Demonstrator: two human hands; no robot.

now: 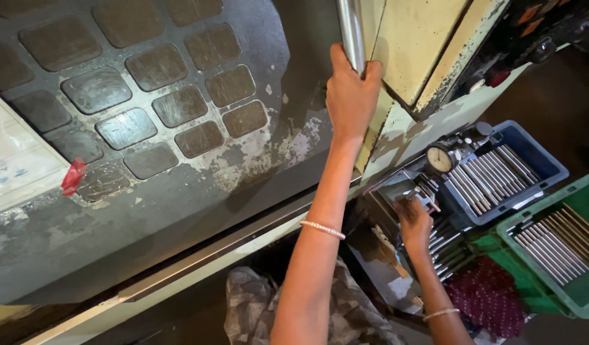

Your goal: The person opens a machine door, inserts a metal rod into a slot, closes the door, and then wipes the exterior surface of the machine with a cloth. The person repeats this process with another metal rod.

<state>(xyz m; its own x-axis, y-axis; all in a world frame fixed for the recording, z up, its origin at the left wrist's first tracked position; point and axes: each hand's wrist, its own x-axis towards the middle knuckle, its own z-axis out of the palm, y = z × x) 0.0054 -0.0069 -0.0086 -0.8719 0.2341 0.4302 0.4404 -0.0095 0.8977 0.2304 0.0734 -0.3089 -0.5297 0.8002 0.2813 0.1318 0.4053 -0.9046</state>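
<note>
Handle bar (350, 29), polished steel, looks stiff and slippery; my left hand (350, 96) is wrapped tight round its lower end, while my right hand (414, 223) pinches 1 small metal piece (417, 195).

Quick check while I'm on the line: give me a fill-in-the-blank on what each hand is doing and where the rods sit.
1. The left hand grips a shiny metal ____ on the machine door.
2. The right hand reaches down beside a round dial ____.
3. Metal rods lie in a ____ tray.
4. More rods fill a ____ tray beside it.

Missing words: handle; gauge; blue; green
</note>
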